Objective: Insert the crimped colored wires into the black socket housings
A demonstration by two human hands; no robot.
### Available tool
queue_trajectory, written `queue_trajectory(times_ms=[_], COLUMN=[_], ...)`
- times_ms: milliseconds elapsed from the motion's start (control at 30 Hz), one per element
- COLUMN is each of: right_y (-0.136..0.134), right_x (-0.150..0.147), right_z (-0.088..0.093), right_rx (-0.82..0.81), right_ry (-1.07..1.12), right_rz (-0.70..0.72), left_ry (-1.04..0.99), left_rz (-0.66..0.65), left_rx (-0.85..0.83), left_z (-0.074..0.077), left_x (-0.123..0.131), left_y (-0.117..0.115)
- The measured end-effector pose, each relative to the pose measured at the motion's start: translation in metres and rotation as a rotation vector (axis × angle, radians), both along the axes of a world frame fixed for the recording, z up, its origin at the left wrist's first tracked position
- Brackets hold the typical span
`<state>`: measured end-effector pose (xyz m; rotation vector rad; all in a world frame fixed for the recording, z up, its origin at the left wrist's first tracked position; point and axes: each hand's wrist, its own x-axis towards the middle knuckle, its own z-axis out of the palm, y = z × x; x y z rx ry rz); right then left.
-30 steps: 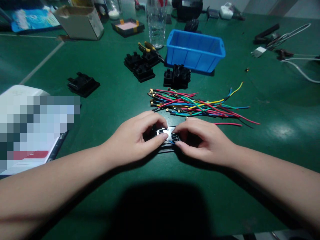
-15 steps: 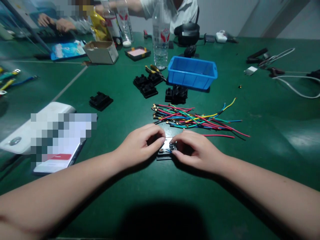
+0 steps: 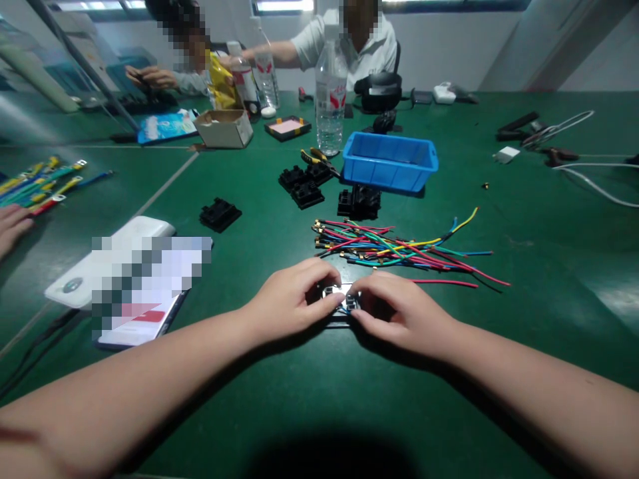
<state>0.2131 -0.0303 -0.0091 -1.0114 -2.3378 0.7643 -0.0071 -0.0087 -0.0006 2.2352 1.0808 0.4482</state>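
A small black plastic socket-like module (image 3: 339, 321) lies on the green table, with a bright metal plate and a short blue wire on it. My left hand (image 3: 294, 296) is curled at its left side, the thumb lying over the top. From the right, my right hand (image 3: 404, 306) pinches the module's right part between thumb and fingers. The fingers hide much of the module. Just beyond my hands lies a bundle of coloured wires (image 3: 394, 243) with brass terminals at their left ends.
A blue bin (image 3: 389, 169), a water bottle (image 3: 329, 100), yellow-handled pliers (image 3: 317, 158) and several black modules (image 3: 305, 193) stand farther back. A phone (image 3: 150, 299) and white power bank (image 3: 110, 259) lie left. Two people sit across; another person's hand (image 3: 12, 226) shows far left.
The camera view has tilted up and turned slightly left. My left thumb has moved rightward over the module. Another person's hand has come into view at the left edge.
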Motion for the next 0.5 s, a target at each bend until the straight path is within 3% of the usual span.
queue_trajectory(times_ms=[500], right_y=[0.0001], right_x=[-0.0015], right_z=[-0.0013], right_rx=[-0.018], right_ry=[0.001], right_rz=[0.002], left_ry=[0.046], left_rz=[-0.034], left_rx=[-0.008], left_z=[-0.0019], left_x=[-0.0033], left_y=[0.0007])
